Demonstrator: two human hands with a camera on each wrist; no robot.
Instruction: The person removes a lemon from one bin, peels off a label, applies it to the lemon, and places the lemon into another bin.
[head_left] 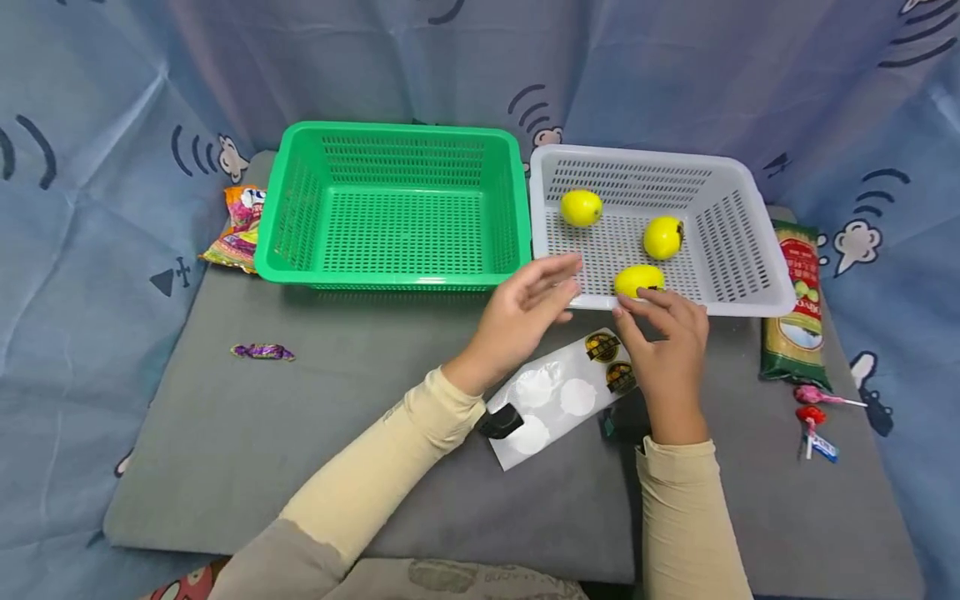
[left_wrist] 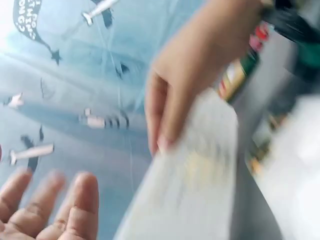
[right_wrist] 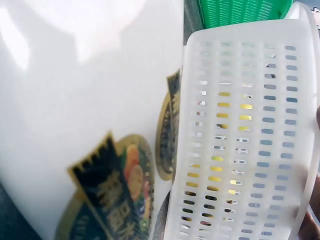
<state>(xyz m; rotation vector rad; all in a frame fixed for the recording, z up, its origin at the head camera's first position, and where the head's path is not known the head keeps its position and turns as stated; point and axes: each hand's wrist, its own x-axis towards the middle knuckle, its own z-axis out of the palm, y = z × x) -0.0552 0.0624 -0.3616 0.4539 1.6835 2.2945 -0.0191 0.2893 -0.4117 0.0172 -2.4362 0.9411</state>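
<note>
**Sticker going onto the near lemon**

Sleeves in beige come up from the near edge, and between the two forearms a white sticker sheet [head_left: 558,392] lies on the grey table [head_left: 300,433], with two dark round stickers [head_left: 602,347] left at its far end and three bare circles where others have been peeled away. Right hand [head_left: 663,342] reaches over the near rim of the white basket [head_left: 738,300]; its fingers [head_left: 637,310] are curled together against the nearest lemon [head_left: 637,279], and a dark speck shows at their tips, apparently a sticker being pressed on, though I cannot tell for sure. Left hand [head_left: 525,312] hovers just beside the same rim, fingers relaxed and spread, grasping nothing.

To do this well, I judge the free hand should steady the fruit or the basket, so the lemon does not roll while the label is smoothed down from its middle outward.

Counted: three lemons, all in the white basket; one green basket [head_left: 393,208] to its left with nothing visible inside; one purple candy [head_left: 262,352] near the left; one snack bag [head_left: 240,225] at the far left; one green packet [head_left: 797,308] to the right; two lollipops [head_left: 813,408] near it.
</note>
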